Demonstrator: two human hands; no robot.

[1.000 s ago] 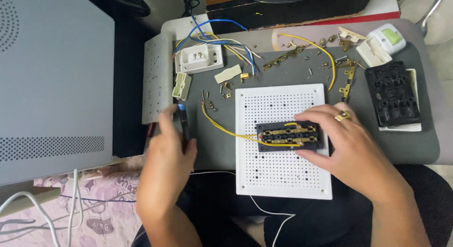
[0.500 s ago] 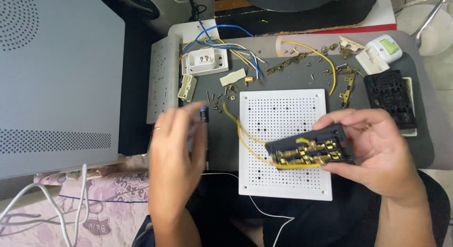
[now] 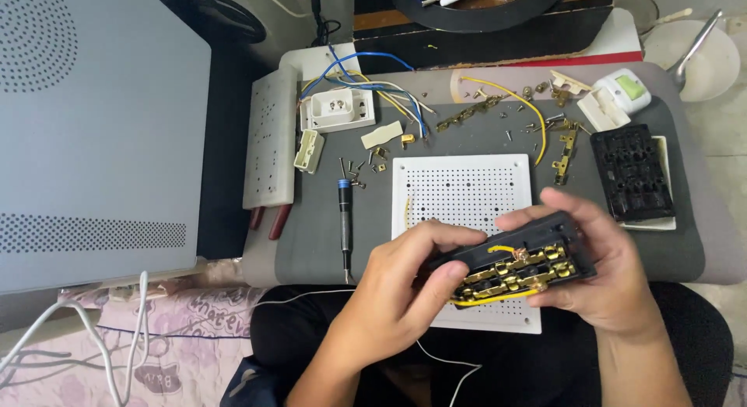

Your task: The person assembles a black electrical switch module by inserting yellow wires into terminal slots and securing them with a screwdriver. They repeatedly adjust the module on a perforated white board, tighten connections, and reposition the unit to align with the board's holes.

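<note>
Both hands raised above lap level, forearms entering from the lower edge and converging toward centre. Left hand (image 3: 405, 286): fingers curled, thumb extended to the right, fingertips pressing inward in a closed grip. Right hand (image 3: 595, 278): palm cupped from the right, fingers (image 3: 545, 214) wrapped over the top, thumb underneath. Hands nearly touching. Wrists bare.

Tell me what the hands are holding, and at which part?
Both hold the black socket block: left hand at its left end, right hand around its right end.
</note>
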